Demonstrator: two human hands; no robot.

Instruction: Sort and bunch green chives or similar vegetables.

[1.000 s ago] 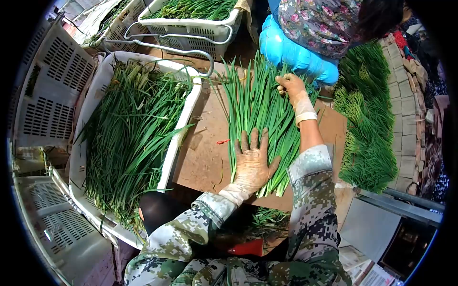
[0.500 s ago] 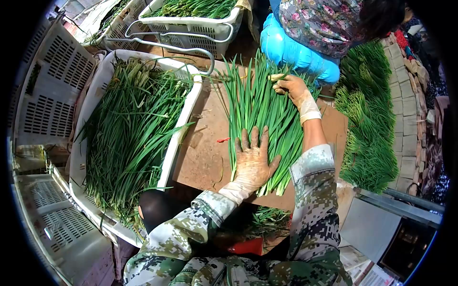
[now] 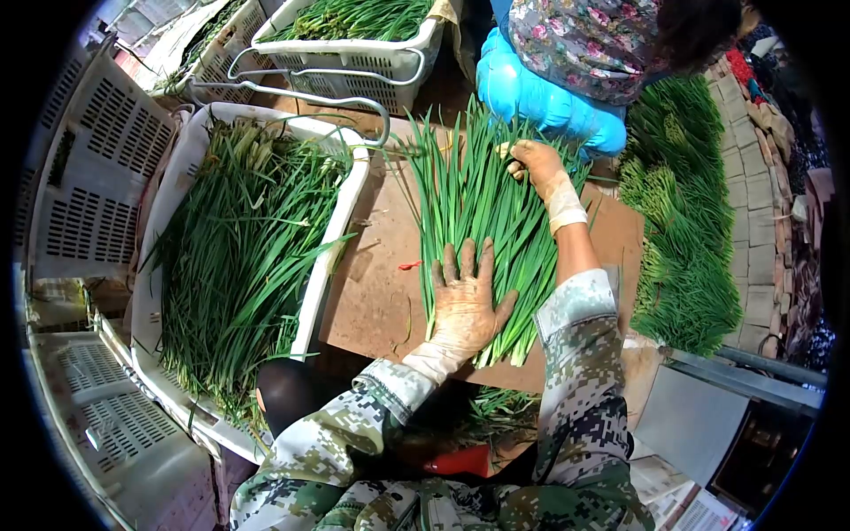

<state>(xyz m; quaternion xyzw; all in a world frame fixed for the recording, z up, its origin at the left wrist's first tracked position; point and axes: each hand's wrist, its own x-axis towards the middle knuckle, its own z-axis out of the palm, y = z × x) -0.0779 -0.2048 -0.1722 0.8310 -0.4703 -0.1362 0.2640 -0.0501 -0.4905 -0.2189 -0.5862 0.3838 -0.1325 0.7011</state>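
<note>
A spread bunch of garlic chives (image 3: pixel 482 203) lies on a brown board, leaf tips pointing away from me and pale stem ends near me. My left hand (image 3: pixel 465 305), in a thin soiled glove, presses flat on the lower stems with its fingers spread. Above the upper right of the bunch, my right hand (image 3: pixel 538 168) is gloved too. Its thumb and fingers are pinched together among the leaf tips; what they hold is too small to make out. A red scrap (image 3: pixel 409 265) lies left of the bunch.
At left stands a white crate (image 3: pixel 332 265) full of loose chives; another filled crate (image 3: pixel 354 84) is behind it, near a bent metal frame (image 3: pixel 385 119). A person in blue trousers (image 3: pixel 540 93) sits ahead. More chives (image 3: pixel 682 221) lie at right beside stacked blocks (image 3: pixel 751 195).
Both hands keep nearly the same places on the chives. The right hand has shifted very slightly, and the whole view has tilted a little.
</note>
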